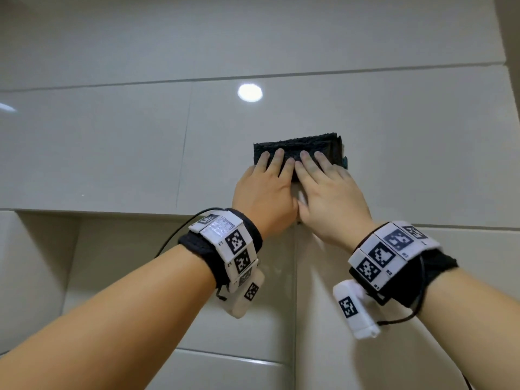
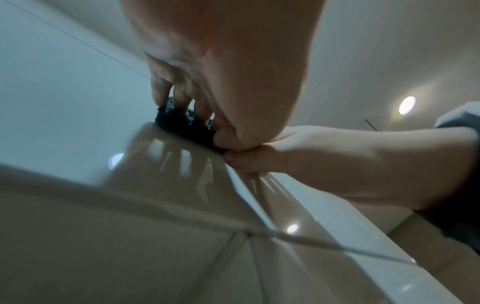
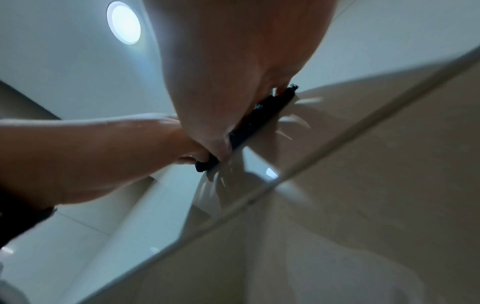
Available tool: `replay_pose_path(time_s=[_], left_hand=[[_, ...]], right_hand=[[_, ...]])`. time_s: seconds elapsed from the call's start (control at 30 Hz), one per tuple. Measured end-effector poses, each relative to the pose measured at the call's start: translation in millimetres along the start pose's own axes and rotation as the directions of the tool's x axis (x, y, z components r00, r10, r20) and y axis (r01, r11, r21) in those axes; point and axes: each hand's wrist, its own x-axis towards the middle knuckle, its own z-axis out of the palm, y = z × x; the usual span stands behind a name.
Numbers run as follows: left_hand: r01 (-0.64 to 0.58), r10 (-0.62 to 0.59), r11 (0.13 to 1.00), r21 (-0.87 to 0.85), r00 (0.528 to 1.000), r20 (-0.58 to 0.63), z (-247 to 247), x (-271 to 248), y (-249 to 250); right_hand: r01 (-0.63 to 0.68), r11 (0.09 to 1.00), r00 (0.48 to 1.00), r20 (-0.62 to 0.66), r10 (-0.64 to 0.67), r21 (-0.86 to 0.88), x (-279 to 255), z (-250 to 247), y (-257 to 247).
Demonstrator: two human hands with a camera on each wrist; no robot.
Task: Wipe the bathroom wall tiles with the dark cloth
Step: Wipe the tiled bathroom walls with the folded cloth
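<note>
A folded dark cloth lies flat against the glossy pale wall tiles. My left hand and right hand sit side by side on its lower half, fingers straight and spread, pressing it to the wall. The cloth's bottom part is hidden under the fingers. In the left wrist view the left hand's fingers press on the dark cloth, with the right hand alongside. In the right wrist view the cloth shows edge-on between my palm and the tile.
A tiled recess opens in the wall just below my hands, its upper edge running under them. A vertical wall corner drops below my wrists. A ceiling light's reflection shines on the tile above the cloth.
</note>
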Motion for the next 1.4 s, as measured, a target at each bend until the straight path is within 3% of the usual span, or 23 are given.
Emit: replay_pose_path(time_s=[0.57, 0.87, 1.03, 1.13, 1.2, 1.3, 1.4], left_hand=[[0.097, -0.098, 0.993, -0.067, 0.995, -0.003, -38.3, 78.8, -68.0], [0.047, -0.046, 0.999, 0.012, 0.996, -0.081, -29.6, 66.9, -69.0], [-0.007, 0.010, 0.999, 0.031, 0.997, -0.077, -26.3, 29.5, -76.4], [-0.034, 0.029, 0.999, -0.040, 0.993, -0.113, -24.6, 1.8, -83.4], [-0.011, -0.018, 0.986, -0.169, 0.986, -0.168, -24.6, -14.2, -89.7], [0.104, -0.192, 0.933, -0.344, 0.953, -0.234, -28.4, -28.6, -102.5], [0.222, -0.294, 0.884, -0.410, 0.949, -0.118, -30.0, -29.8, -113.8]], right_hand=[[-0.038, 0.999, 0.999, 0.039, 0.038, -0.001, 123.9, -33.4, -11.4], [-0.061, 0.997, 0.996, 0.069, 0.064, -0.041, 117.5, -39.2, -25.1], [-0.054, 0.998, 0.995, 0.076, 0.057, -0.045, 84.2, -32.1, -47.3], [-0.031, 0.999, 0.996, 0.082, 0.034, -0.043, 60.0, -25.2, -60.4], [-0.022, 0.999, 0.995, 0.095, 0.026, -0.044, 45.3, -21.3, -67.6], [-0.014, 0.999, 0.992, 0.123, 0.020, -0.050, 29.2, -19.3, -75.7], [0.008, 0.998, 0.987, 0.160, 0.003, -0.066, 18.8, -17.8, -80.0]])
